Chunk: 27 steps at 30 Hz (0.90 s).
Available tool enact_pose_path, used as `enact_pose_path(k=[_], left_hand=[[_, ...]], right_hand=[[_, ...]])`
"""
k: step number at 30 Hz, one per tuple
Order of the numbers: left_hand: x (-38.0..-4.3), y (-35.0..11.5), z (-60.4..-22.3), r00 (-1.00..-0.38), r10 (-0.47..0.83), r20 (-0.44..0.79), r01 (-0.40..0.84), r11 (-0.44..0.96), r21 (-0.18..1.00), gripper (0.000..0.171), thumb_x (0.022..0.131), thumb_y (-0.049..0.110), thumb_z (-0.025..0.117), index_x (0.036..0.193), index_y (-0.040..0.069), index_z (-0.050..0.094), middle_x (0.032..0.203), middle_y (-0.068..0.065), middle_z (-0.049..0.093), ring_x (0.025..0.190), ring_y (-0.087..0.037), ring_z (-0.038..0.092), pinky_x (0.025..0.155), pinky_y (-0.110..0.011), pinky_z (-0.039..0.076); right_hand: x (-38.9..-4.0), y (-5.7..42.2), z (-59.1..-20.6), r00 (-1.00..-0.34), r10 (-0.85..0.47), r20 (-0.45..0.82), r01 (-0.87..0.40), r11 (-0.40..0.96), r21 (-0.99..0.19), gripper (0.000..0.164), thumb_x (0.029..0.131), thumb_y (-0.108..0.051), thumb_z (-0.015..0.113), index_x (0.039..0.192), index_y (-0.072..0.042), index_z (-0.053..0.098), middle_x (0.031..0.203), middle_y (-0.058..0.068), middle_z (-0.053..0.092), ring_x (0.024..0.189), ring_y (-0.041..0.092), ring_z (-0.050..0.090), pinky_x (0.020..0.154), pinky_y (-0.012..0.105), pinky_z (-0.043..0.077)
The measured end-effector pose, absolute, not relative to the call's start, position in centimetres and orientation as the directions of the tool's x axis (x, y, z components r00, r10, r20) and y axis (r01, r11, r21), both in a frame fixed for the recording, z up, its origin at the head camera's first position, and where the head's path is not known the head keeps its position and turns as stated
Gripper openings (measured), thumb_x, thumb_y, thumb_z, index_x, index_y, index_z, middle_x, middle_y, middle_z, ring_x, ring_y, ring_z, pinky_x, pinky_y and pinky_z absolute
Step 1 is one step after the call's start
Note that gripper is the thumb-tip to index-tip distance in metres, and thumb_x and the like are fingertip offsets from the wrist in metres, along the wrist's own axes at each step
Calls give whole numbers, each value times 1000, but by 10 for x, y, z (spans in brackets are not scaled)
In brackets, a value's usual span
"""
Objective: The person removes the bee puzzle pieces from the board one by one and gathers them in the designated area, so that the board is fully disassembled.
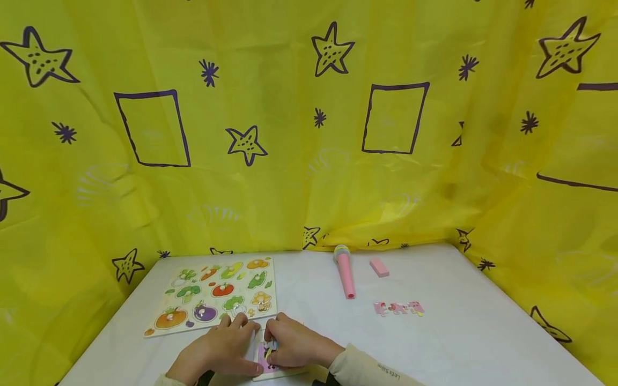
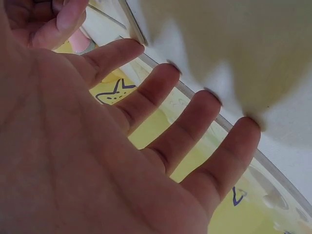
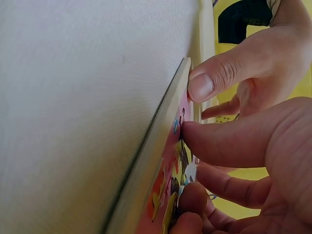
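Note:
A small pink jigsaw board (image 1: 264, 370) in a pale frame lies at the table's near edge. My left hand (image 1: 227, 346) rests at its left side, fingers spread and fairly straight. The left thumb (image 3: 202, 87) presses on the board's corner, and in the left wrist view the fingertips (image 2: 212, 97) touch the white tabletop. Over the board, my right hand (image 1: 296, 343) curls thumb and fingers round a light-blue and yellow puzzle piece (image 3: 190, 171), low at the picture surface. The right fingers hide part of the board.
Beyond my left hand lies a large vegetable peg puzzle board (image 1: 217, 304) with knobbed pieces. A pink toy microphone (image 1: 345, 273) and a pink block (image 1: 379, 267) lie farther back. Several loose pink puzzle pieces (image 1: 398, 307) are at the right. A yellow curtain (image 1: 280, 198) surrounds the table.

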<state>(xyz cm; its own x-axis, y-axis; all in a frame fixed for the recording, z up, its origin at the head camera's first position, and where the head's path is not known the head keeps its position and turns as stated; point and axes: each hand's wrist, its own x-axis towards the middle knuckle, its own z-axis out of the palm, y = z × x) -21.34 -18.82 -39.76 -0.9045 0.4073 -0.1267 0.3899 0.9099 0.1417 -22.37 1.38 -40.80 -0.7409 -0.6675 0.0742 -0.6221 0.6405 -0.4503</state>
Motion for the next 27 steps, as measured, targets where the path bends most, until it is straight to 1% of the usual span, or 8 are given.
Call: enact_pose_path(k=[4, 8, 11, 16, 18, 21, 27], left_hand=[[-213, -189, -397, -903, 415, -114, 399, 906, 142, 77, 80, 60, 88, 134, 10, 65, 121, -7, 53, 111, -40, 53, 93, -67, 50], [-212, -189, -395, -900, 421, -107, 405, 902, 147, 78, 80, 60, 88, 134, 10, 65, 121, -8, 53, 112, -42, 54, 94, -67, 50], [-212, -189, -395, -899, 426, -104, 408, 900, 154, 77, 80, 59, 89, 134, 10, 65, 121, -7, 53, 112, -42, 53, 94, -68, 49], [-212, -189, -396, -901, 423, -97, 406, 901, 153, 78, 79, 59, 90, 134, 10, 65, 120, -7, 53, 110, -41, 53, 93, -67, 50], [-212, -189, -397, -904, 416, -97, 400, 904, 152, 78, 78, 58, 90, 134, 10, 65, 119, -7, 53, 109, -39, 52, 93, -66, 50], [-211, -189, -399, -907, 409, -100, 392, 906, 158, 77, 78, 58, 90, 134, 11, 65, 119, -6, 53, 106, -36, 51, 92, -65, 50], [-211, -190, -400, -907, 408, -102, 389, 905, 171, 76, 78, 56, 90, 135, 11, 65, 118, -5, 52, 105, -35, 50, 93, -64, 49]], right_hand=[[-223, 13, -409, -745, -661, 84, -620, 642, -451, 28, 83, -14, 86, 99, -16, 63, 92, -10, 47, 76, 3, 46, 70, 19, 42], [-224, 14, -411, -745, -657, 114, -617, 615, -491, 30, 81, -11, 86, 98, -16, 62, 90, -11, 47, 78, 2, 45, 72, 18, 42], [-226, 14, -412, -753, -644, 135, -596, 580, -555, 28, 80, -6, 85, 94, -15, 62, 87, -12, 49, 78, 1, 46, 73, 18, 43], [-231, 16, -413, -781, -614, 110, -484, 484, -729, 23, 86, 2, 82, 89, -13, 64, 83, -11, 57, 74, 1, 52, 73, 21, 47], [-232, 17, -414, -783, -613, 106, -454, 447, -771, 22, 87, 4, 80, 89, -11, 65, 81, -10, 59, 74, 2, 53, 74, 21, 48], [-233, 18, -416, -782, -612, 119, -445, 415, -794, 20, 88, 7, 77, 88, -10, 66, 79, -11, 60, 73, 1, 54, 74, 21, 48], [-233, 16, -416, -802, -586, 121, -417, 402, -815, 20, 87, 10, 73, 85, -9, 66, 75, -10, 60, 69, 1, 53, 68, 21, 47]])
